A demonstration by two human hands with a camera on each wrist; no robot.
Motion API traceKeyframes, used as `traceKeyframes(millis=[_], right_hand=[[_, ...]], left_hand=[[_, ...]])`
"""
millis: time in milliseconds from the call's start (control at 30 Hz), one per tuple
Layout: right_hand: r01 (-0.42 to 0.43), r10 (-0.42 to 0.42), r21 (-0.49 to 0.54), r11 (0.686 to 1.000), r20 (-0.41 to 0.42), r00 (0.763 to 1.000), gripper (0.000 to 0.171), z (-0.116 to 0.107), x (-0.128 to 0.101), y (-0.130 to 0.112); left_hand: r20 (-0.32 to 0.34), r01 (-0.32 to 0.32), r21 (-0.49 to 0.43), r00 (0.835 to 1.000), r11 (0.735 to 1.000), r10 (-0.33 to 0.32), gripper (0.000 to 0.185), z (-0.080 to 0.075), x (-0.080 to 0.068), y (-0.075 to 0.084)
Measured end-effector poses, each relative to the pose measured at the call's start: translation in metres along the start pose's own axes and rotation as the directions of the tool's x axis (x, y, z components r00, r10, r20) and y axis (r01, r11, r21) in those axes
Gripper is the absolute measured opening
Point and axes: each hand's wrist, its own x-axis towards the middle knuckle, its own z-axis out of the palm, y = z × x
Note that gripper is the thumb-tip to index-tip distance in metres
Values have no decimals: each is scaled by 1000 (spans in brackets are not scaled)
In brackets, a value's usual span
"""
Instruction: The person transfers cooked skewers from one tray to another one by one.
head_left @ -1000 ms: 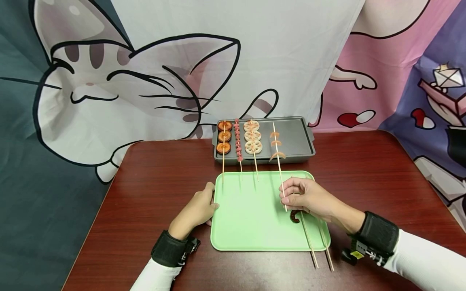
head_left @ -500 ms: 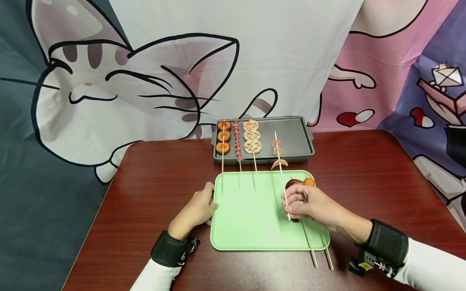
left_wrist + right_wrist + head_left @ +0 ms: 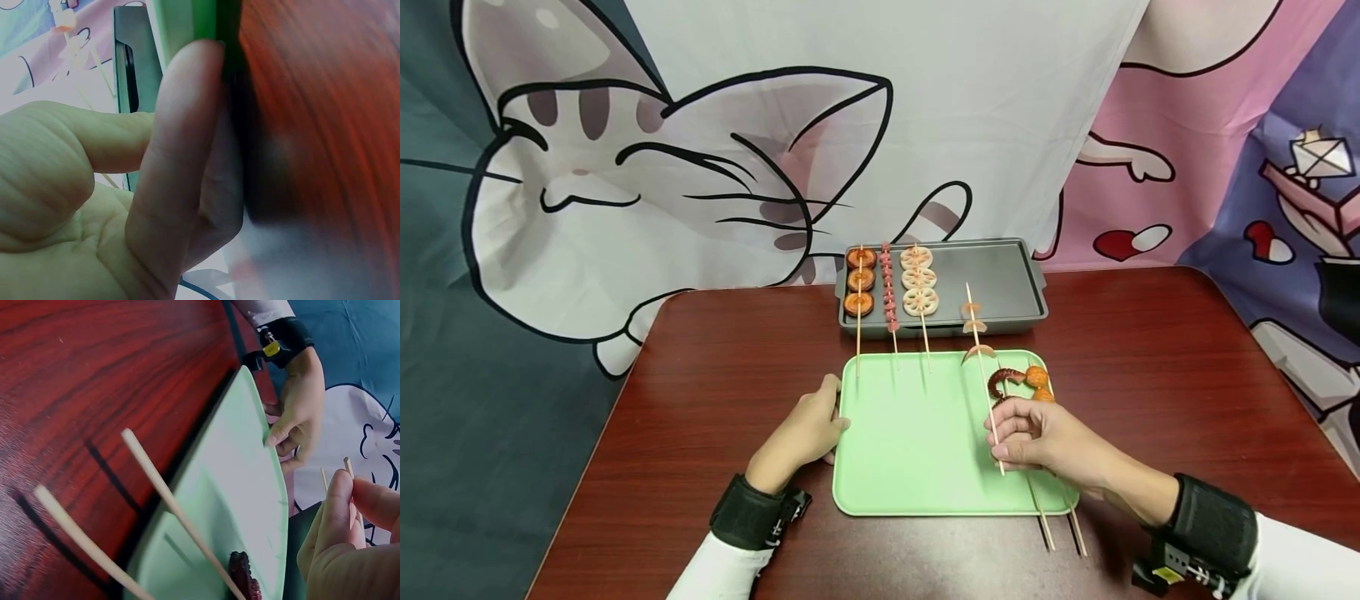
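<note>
Red-brown wood desk (image 3: pixel 715 392), head view gives the whole layout. Left hand (image 3: pixel 801 433) grips the left rim of the green tray (image 3: pixel 917 442), fingers curled on the edge. Left wrist view confirms it up close: one finger pressed flat along the green rim (image 3: pixel 215 25), dark grill pan (image 3: pixel 128 56) behind; nothing else readable there, heavy blur.

Back centre in head view: grill pan (image 3: pixel 1000 279) holding three loaded skewers, orange rounds (image 3: pixel 860 282), small pink pieces (image 3: pixel 889 287), lotus-root slices (image 3: pixel 919 279).

Right hand (image 3: pixel 1037 437) pinches the shrimp skewer (image 3: pixel 979 350) near its lower end; stick is lifted and tilted, tip over the pan's front edge, shrimp pieces over the tray's far rim. Beside the hand on the tray: a dark octopus tentacle (image 3: pixel 1003 379) and orange balls (image 3: pixel 1037 379) on two more sticks (image 3: pixel 1060 521) that overhang the tray's near rim.

Right wrist view adds: those two stick ends (image 3: pixel 150 469) lying across the tray rim onto the desk, tentacle (image 3: pixel 244 578) on one of them, and thumb and fingers (image 3: pixel 340 512) closed on the thin stick. Shrimp not in that view.
</note>
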Motion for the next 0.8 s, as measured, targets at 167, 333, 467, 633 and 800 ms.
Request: traceKeyframes(millis=[167,333,467,633,800], right_hand=[[-5,5,-9,1000,-14,1000,29,2,-5,5],[-28,28,3,1000,-23,999,32,4,-11,9],[-44,44,34,998,-8,999,28,5,-15,14],[-63,63,41,997,2,998,27,8,-18,20],[-88,87,33,996,10,996,32,8,-22,20]], left_hand=[[-11,-10,6,1000,1000,10,36,0,0,0],[-6,-7,6,1000,1000,7,35,0,0,0],[-3,1,6,1000,1000,-1,35,0,1,1],[5,14,2,1000,1000,-14,36,-1,1,1],[1,14,15,1000,1000,-14,35,0,0,1]])
